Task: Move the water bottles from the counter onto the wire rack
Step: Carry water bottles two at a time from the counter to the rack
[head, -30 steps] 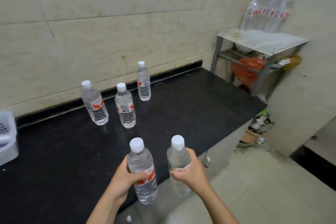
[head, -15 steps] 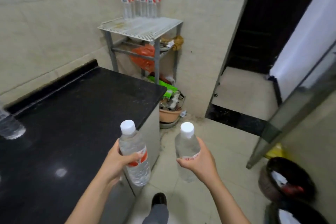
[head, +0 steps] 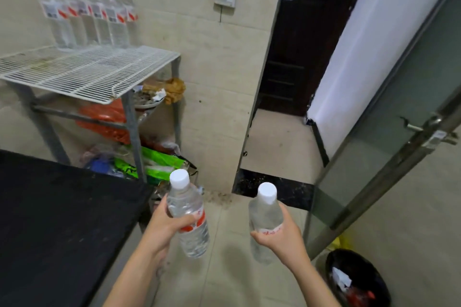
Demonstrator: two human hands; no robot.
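Holding two bottles (head: 188, 217), clear water inside

wire rack (head: 94, 75) front bare, bottles (head: 92, 12) lining its back, counter (head: 62, 207) corner below

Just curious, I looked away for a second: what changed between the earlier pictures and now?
The person turned from the counter toward the wire rack, now nearer. Unchanged: left hand and right hand each hold a water bottle; the rack's bottle row stands.
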